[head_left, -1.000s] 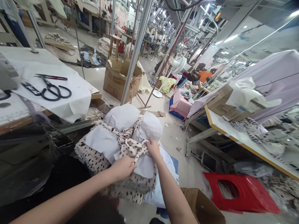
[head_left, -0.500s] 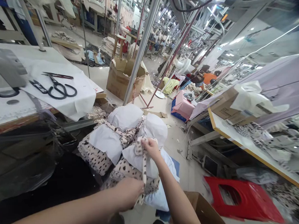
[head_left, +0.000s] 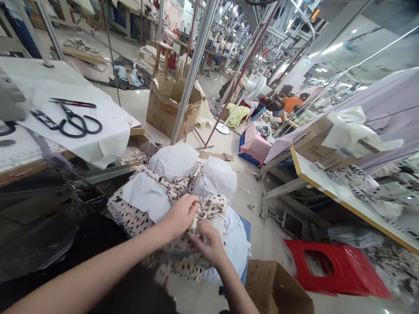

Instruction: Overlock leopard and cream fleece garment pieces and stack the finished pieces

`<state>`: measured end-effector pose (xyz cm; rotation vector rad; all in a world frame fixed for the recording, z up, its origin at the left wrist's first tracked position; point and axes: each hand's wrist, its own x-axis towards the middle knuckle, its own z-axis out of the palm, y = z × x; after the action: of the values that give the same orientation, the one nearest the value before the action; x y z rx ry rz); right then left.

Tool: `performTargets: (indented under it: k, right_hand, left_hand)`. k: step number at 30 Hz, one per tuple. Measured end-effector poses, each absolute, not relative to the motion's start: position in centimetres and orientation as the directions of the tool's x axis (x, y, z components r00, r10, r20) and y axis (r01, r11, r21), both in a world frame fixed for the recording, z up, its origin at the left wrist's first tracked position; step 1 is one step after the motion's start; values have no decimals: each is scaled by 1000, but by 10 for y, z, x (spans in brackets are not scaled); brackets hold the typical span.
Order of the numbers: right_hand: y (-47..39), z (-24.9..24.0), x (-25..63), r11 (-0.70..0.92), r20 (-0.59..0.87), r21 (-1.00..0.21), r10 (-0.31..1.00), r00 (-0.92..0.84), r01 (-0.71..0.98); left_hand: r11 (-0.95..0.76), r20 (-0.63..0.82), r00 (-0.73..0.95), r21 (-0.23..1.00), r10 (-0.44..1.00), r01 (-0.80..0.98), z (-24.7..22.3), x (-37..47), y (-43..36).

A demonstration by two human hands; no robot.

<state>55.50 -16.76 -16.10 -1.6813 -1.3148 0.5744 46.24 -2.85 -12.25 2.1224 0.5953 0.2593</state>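
Observation:
Several bundles of cream fabric with dark spots [head_left: 128, 210] are piled in front of me, with white sheets [head_left: 146, 195] over their tops. My left hand [head_left: 185, 213] has its fingertips pinched on a spotted fabric strip [head_left: 195, 222] above the nearest bundle. Just below and to the right, my right hand [head_left: 209, 241] curls its fingers on the same strip; its fingertips are partly hidden. Crumpled spotted cloth [head_left: 214, 205] lies right beyond both hands. The strip's ends are covered by my hands.
Scissors [head_left: 77, 124] lie on a white sewing table [head_left: 61, 73] at left. A cardboard box [head_left: 173, 105] and metal pole [head_left: 194, 66] stand beyond the pile. Close by at right are an open carton [head_left: 283, 289], a red plastic stool [head_left: 336, 267] and a yellow-edged table [head_left: 338, 192].
My left hand has moved up and forward, from the near side of the bundle to its top. My right hand has come down towards me. The stretched strip is now bunched between them.

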Motion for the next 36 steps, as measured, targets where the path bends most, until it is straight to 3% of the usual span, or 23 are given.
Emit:
performTargets:
  k: [3, 7, 9, 13, 16, 21, 24, 27, 31, 34, 36]
  right_hand:
    - [-173, -166, 545, 9, 219, -716, 952, 213, 698]
    - [-182, -173, 550, -59, 201, -689, 942, 268, 722]
    - [-187, -178, 556, -137, 185, -743, 898, 398, 655]
    - [-185, -192, 564, -328, 36, -874, 690, 723, 357]
    - [-176, -201, 568, -427, -53, -851, 650, 758, 307]
    - [-167, -206, 563, -441, -50, -796, 731, 681, 415]
    - [-167, -205, 556, -475, -61, -728, 763, 643, 494]
    - [-166, -203, 551, -530, -83, -644, 765, 638, 552]
    - [-162, -204, 552, -550, -66, -628, 743, 666, 551]
    - [-161, -207, 557, -560, -70, -626, 733, 676, 542]
    - [-160, -209, 559, -560, -80, -630, 735, 673, 538]
  left_hand:
    - [-511, -113, 898, 789, 426, 342, -153, 487, -18]
    - [-527, -168, 917, 774, 362, 350, -194, 491, -18]
    - [-530, -175, 907, 763, 382, 371, -202, 484, -17]
    - [-494, -157, 914, 801, 373, 339, -196, 471, -13]
    - [-450, -122, 917, 842, 380, 299, -182, 470, -12]
    - [-117, -67, 913, 985, 404, 124, -143, 469, -4]
    - [120, -99, 917, 991, 387, 57, -107, 457, 6]
    - [239, -92, 913, 971, 397, -7, -74, 440, 16]
    - [40, -40, 933, 999, 358, 27, -62, 431, 31]
    - [-198, -12, 806, 967, 592, 160, -79, 439, 34]
    - [-398, 156, 665, 889, 730, 228, -96, 447, 24]
